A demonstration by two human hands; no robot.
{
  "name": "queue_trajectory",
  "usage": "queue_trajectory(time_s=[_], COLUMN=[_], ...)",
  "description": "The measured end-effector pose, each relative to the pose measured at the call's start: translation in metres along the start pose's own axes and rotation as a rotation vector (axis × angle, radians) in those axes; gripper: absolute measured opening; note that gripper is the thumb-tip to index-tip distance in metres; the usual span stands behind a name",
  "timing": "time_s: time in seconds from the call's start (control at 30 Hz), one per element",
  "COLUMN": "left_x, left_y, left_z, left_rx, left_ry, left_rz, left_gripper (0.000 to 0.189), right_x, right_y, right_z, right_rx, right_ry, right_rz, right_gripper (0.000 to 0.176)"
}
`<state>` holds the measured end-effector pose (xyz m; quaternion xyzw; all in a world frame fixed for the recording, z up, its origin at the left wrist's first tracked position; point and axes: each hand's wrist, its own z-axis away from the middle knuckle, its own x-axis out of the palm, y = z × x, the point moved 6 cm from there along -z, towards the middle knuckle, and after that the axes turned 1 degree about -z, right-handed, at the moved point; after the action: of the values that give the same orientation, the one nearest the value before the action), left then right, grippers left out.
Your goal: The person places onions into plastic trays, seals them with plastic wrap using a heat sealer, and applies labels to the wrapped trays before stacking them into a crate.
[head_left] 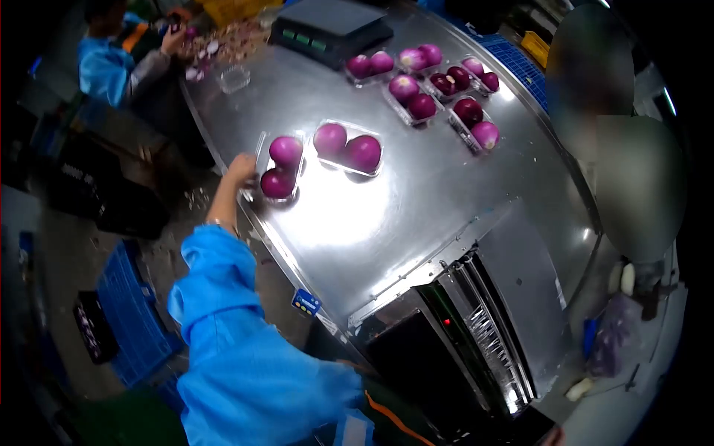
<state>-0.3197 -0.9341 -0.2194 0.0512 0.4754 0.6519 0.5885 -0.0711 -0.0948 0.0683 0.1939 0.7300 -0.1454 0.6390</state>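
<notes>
My left hand (242,171), at the end of a blue sleeve, reaches over the near-left edge of the metal table. Its fingers are curled at the side of a clear plastic tray (298,176) and look closed on its rim, partly blurred. Two purple onions (285,152) lie in that tray. Right beside it stands another clear tray (336,162) with two more purple onions (363,153). At the bottom right edge a small patch of skin shows, probably my right hand (554,437); its fingers cannot be made out.
Several trays of red onions (422,106) stand at the far side of the metal table (327,256), near a weighing scale (327,30). A black-and-steel machine (461,327) sits close in front. Another person (104,67) works by onion scraps. Blue crates (132,316) lie on the floor.
</notes>
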Motion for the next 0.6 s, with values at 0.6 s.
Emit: queue_trajectory(time_s=[0.6], left_x=[0.052], left_y=[0.007], left_z=[0.133], left_rx=[-0.038], left_ry=[-0.399], left_rz=[1.01], left_gripper=[0.027], right_x=[0.006], right_y=[-0.371], right_z=[-0.024], right_rx=[-0.957], right_ry=[-0.341], right_rz=[-0.768], right_gripper=[0.014])
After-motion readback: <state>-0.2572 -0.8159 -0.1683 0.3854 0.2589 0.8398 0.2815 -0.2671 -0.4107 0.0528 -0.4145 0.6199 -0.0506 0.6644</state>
